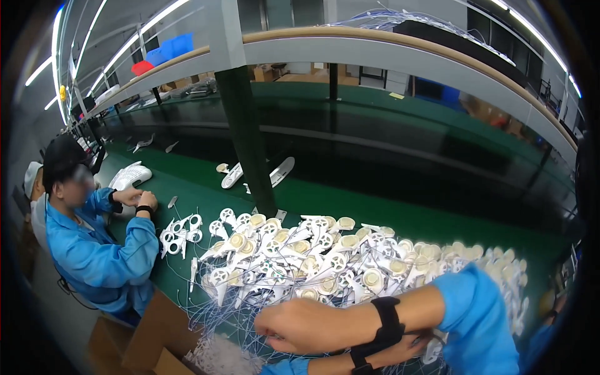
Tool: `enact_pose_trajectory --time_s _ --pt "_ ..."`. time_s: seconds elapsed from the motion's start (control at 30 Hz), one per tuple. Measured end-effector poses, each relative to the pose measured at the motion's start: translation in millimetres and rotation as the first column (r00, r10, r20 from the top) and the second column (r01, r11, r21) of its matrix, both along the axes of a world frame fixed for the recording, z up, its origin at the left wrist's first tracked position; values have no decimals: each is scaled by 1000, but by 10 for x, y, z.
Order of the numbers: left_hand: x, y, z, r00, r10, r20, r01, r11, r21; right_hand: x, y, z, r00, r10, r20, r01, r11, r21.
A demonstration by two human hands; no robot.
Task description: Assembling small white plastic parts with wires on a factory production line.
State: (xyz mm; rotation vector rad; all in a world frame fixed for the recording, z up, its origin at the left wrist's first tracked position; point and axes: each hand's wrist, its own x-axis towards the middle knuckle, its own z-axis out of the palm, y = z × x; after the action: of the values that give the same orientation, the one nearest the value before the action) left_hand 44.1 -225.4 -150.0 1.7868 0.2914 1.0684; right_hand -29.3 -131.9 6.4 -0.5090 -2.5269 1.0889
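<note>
My arms are crossed. My right hand (294,326), at the end of the forearm from the right, is closed above the tangle of thin blue-white wires (234,312). Its fingers are curled, and what they hold, if anything, is hidden. Below that forearm my left hand (403,351) reaches right, partly covered, its fingers closed around a white plastic part (432,351) near the lower edge. Just beyond both hands lies a wide heap of white plastic parts (337,259) with spoked wheels, round cream discs and wires attached.
An open cardboard box (159,337) stands at lower left beside a pile of small white pieces (225,356). A co-worker in blue (103,244) works at left near a white shell (131,176). A green post (247,144) rises behind the heap, under a long shelf (400,47).
</note>
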Motion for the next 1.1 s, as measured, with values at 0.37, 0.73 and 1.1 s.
enact_pose_trajectory --time_s 0.37,0.73,1.1 --pt "-171 75 374 990 118 -81 -106 985 139 602 462 -253 990 -37 137 27 997 77" --pt "-201 102 733 980 199 9 -198 962 189 785 1618 -425 863 -484 148 423 850 314" --pt "-158 47 428 948 318 3 -317 943 105 223 2593 -899 762 -647 22 524 637 564"
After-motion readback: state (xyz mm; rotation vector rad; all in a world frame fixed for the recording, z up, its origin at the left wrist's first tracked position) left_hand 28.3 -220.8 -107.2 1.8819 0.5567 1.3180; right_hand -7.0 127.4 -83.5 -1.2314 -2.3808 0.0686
